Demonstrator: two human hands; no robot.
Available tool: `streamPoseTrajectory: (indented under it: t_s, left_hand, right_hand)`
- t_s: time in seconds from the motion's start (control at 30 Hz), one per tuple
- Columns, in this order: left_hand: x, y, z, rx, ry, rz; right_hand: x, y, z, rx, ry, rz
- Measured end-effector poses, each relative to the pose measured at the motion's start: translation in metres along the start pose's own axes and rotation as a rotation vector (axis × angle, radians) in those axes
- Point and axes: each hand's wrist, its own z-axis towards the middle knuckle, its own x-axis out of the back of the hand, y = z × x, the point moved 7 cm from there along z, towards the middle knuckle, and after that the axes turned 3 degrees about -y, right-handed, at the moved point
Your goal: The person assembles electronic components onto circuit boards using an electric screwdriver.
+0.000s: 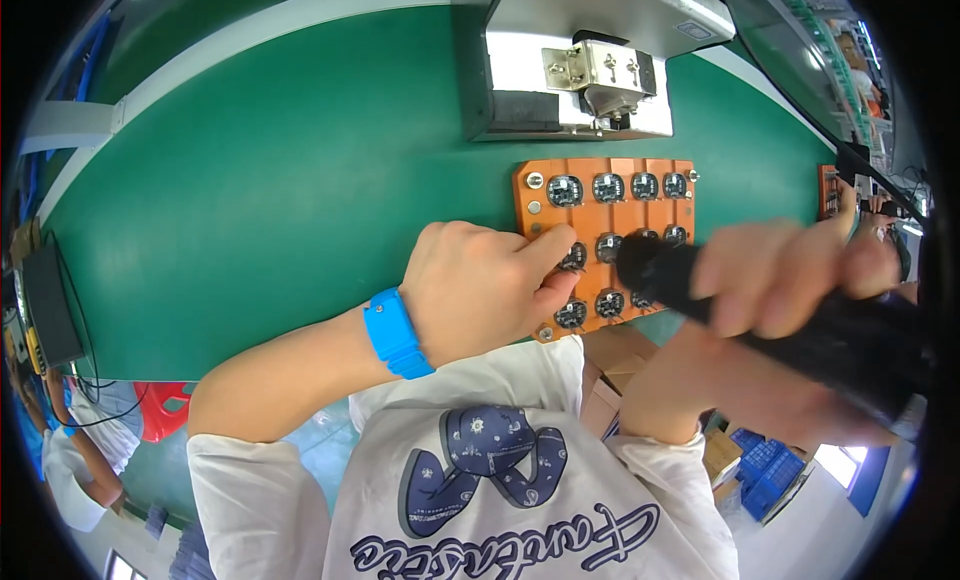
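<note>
An orange fixture plate [590, 217] lies on the green bench, holding rows of small round circuit boards [608, 188]. My left hand [485, 280], with a blue wrist strap [397, 333], reaches in from the plate's left side. Its thumb and index finger close around a round circuit board [574, 257] in the left column, middle row. My right hand [780, 280] is wrapped around a black electric screwdriver [820, 345], both smeared by motion. The tool's front end points left over the plate's middle, covering some boards. Its tip cannot be made out.
Just beyond the plate stands a metal box-shaped screw feeder [600, 70] with a raised cover. A black box with cables [50, 305] sits at the bench's far left. Blue crates [768, 472] and cardboard boxes are below right. Other people are at both sides.
</note>
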Motion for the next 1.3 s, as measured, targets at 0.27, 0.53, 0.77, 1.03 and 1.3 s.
streamPoseTrajectory:
  t_s: [0.27, 0.53, 0.77, 1.03, 1.3]
  left_hand:
    - [0.003, 0.003, -0.001, -0.016, 0.042, -0.017]
    - [0.015, 0.007, -0.004, -0.062, 0.109, -0.105]
    - [0.000, 0.024, -0.022, -0.162, -0.070, -0.066]
    - [-0.010, 0.029, -0.022, -0.207, -0.083, 0.037]
    - [-0.010, 0.028, -0.024, -0.193, -0.075, 0.012]
  right_hand:
    - [0.001, -0.021, 0.027, -0.021, 0.003, -0.088]
    - [-0.008, -0.024, 0.013, -0.028, -0.028, -0.150]
    - [-0.013, -0.026, -0.036, 0.040, 0.019, -0.252]
    - [-0.012, -0.024, -0.064, -0.022, 0.150, -0.199]
    - [-0.012, -0.012, -0.059, -0.023, -0.026, -0.190]
